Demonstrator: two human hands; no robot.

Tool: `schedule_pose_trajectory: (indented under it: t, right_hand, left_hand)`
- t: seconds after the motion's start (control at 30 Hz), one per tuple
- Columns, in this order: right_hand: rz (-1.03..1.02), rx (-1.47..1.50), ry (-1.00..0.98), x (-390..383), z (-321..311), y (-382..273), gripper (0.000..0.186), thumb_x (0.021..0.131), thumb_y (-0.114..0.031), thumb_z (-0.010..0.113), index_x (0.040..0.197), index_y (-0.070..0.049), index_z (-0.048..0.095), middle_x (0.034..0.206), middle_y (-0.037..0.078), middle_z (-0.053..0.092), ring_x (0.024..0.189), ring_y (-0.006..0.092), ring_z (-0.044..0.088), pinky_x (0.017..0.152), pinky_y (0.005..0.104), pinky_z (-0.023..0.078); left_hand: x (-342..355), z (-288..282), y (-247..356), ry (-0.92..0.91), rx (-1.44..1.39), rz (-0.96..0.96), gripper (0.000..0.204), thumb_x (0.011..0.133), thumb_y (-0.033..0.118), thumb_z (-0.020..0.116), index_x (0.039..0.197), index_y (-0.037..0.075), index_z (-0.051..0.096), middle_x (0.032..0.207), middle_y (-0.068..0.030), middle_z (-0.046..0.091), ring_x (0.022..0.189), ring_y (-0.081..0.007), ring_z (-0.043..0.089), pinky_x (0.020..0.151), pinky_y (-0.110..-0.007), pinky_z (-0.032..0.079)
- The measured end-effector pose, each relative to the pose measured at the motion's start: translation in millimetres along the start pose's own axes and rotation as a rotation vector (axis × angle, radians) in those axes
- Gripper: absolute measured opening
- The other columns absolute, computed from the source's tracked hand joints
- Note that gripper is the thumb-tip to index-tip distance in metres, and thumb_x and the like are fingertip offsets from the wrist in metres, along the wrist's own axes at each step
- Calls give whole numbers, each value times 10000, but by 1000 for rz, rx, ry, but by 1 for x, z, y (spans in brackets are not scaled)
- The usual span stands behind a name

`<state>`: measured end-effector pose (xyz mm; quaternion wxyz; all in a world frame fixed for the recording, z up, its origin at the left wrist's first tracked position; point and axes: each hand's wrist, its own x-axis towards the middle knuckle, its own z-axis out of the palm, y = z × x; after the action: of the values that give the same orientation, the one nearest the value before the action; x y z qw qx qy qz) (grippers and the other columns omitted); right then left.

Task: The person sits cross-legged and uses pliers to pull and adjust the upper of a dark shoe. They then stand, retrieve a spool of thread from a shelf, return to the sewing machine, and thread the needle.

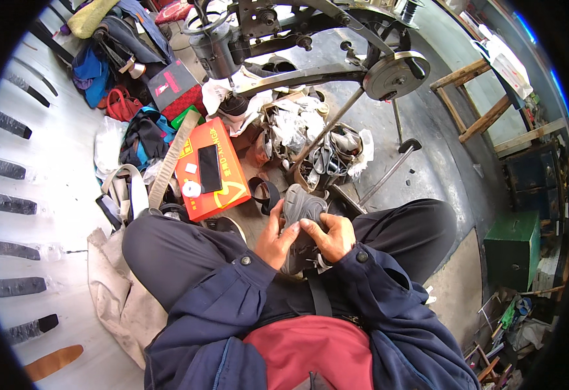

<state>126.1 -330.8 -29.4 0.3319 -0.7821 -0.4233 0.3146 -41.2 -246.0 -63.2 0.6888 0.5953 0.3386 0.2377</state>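
Observation:
A worn grey shoe (301,205) is held between my two hands over my lap, its top end tipped away from me. My left hand (278,240) wraps its left side, thumb pressing on the upper. My right hand (330,237) grips the right side, with its thumb near my left thumb. The lower part of the shoe is partly hidden by my hands. Just left of it a dark strapped item (265,195) lies near an orange box (193,195), which has a black phone (210,168) and small white items on it.
A black metal sewing machine (265,32) with a handwheel (395,78) stands ahead. Below it is a bin of scraps (297,123). Bags (122,104) pile at the back left. A wooden frame (463,78) and green metal box (512,250) are on the right, above jumbled tools (518,325).

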Motion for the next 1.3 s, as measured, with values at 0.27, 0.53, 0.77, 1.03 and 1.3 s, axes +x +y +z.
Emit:
schedule_pose_trajectory:
  t: [0.27,0.53,0.77,1.03,1.3]
  right_hand:
    - [-28,63,40,-4,-3,-4,513,942,-423,721,676,1,607,629,258,544,543,413,563,533,464,423]
    - [-135,264,-2,-5,-8,-13,460,990,-384,720,1168,15,575,686,86,617,610,155,576,588,330,462]
    - [-184,634,93,-17,-6,-5,271,952,-193,730,935,-27,516,721,15,550,663,73,494,602,261,413]
    - [-19,661,78,-15,-1,4,217,987,-160,693,1041,-30,528,840,-24,548,746,50,489,679,222,397]
    - [-36,25,12,-8,-6,5,495,858,-440,807,959,20,655,847,238,694,800,415,691,714,455,522]
  left_hand:
    - [0,8,-4,-40,-270,-153,630,1058,186,552,1608,27,290,1472,-100,508,1356,-183,486,1150,-308,366]
    - [9,-13,-4,78,-840,-408,439,1054,154,545,1462,15,461,1306,-178,654,1155,-318,690,1019,-444,568]
    - [9,-1,2,94,-816,-434,470,1031,151,553,1481,37,479,1361,-139,638,1238,-296,643,1087,-432,512]
    - [12,2,-7,85,-795,-347,440,1054,217,554,1450,34,496,1345,-126,640,1244,-255,627,1091,-382,488]
    - [9,15,-30,101,-393,-119,560,1066,224,580,1520,10,333,1378,-110,567,1266,-177,547,1095,-310,424]
